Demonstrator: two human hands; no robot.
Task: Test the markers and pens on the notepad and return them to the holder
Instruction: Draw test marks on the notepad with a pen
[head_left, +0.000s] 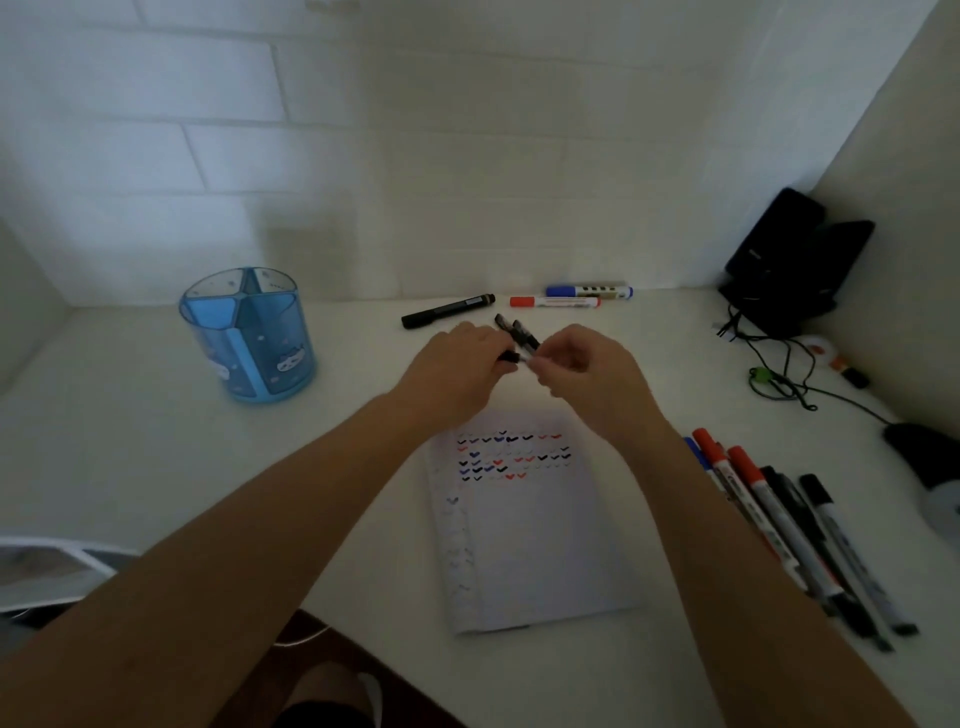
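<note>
Above the notepad (519, 519), the left hand (457, 364) and right hand (582, 369) meet, both pinching black pens (514, 335) between the fingertips. The blue divided holder (249, 338) stands well to the left on the white desk (130, 457). Three markers (550, 301) lie by the back wall; more markers (789, 525) lie right of the notepad.

- A desk nook for writing, in a home or small office: a white table (130, 467) boxed in by white brick-patterned walls (208, 130) across the top of the frame.
- Stationery marks it: a blue divided pen holder (249, 338) at left, markers (779, 519) at lower right.
- Black electronics (795, 260) and cables (779, 364) crowd the right corner.
</note>
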